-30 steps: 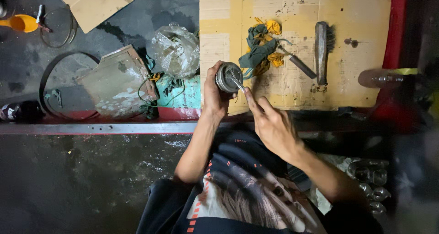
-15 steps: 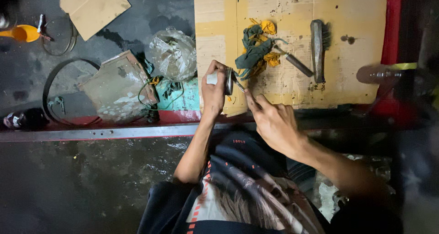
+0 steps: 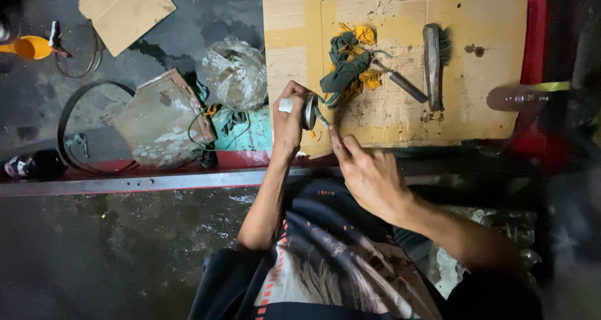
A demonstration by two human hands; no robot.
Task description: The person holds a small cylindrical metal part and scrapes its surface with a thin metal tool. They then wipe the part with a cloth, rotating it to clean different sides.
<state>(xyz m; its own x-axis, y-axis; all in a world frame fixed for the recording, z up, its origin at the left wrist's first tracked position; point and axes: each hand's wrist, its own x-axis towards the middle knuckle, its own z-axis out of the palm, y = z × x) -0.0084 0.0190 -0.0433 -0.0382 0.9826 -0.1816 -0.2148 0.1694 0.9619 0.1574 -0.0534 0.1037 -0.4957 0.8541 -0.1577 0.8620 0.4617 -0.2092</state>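
Note:
My left hand (image 3: 289, 121) grips a round metal part (image 3: 308, 110), turned on edge over the near edge of a cardboard sheet (image 3: 488, 76). My right hand (image 3: 369, 173) pinches a thin metal tool (image 3: 321, 115) whose tip touches the part. Just beyond lie a green and yellow rag (image 3: 347, 63), a dark-handled tool (image 3: 400, 82) and a wire brush (image 3: 433, 63) on the cardboard.
A crumpled clear plastic bag (image 3: 236, 73), a dirty folded board (image 3: 159, 123) with green wires, a dark rubber ring (image 3: 66, 116), an orange funnel (image 3: 31, 46), a cardboard scrap (image 3: 128, 10) and a dark bottle (image 3: 34, 165) lie left. A red metal rail (image 3: 125, 182) crosses near me. A plastic bottle (image 3: 519, 98) lies right.
The round part has been turned from face-up to edge-on in my left hand. The thin tool has stayed against it. The view has shifted slightly.

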